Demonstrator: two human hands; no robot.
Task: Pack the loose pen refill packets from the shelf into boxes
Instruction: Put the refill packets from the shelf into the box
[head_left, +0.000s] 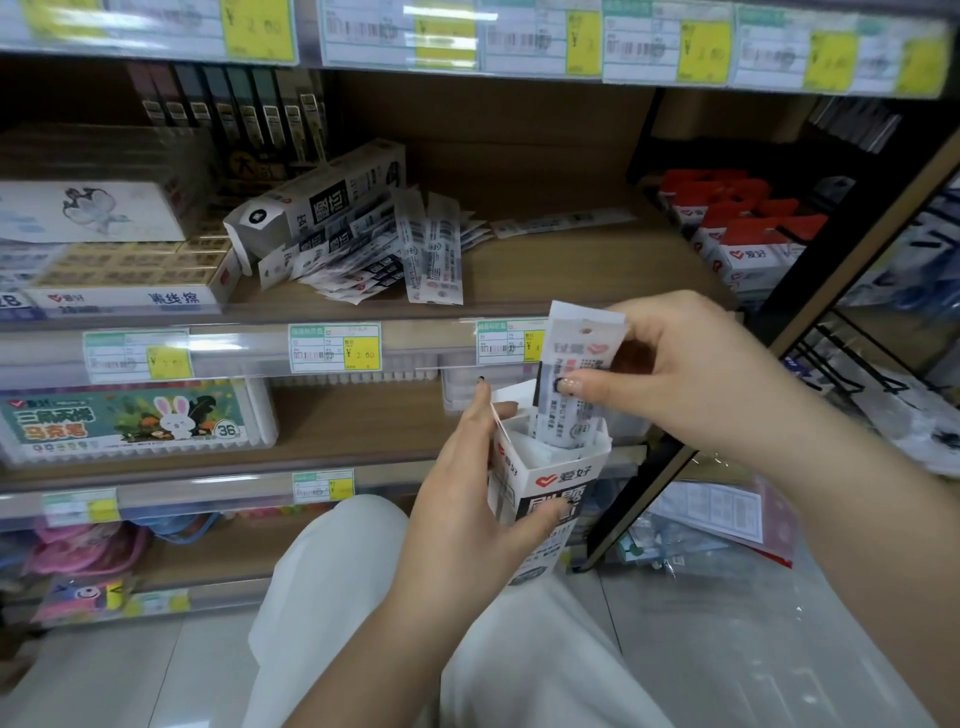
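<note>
The upright box (550, 493) near centre carries a red heart logo with 爱好. A price tag (335, 347) on the shelf edge reads ¥2.00. The rabbit-printed marker case (135, 421) at left shows 三角 and 马克笔 with a circled 36, and the flat box (124, 297) above it reads 素线擦.

Wooden shelf (561, 270): heap of loose refill packets (384, 254) spread beside a toppled open box (317, 200); flat boxes (130, 265) at left, red-topped packs (737, 228) at right.
</note>
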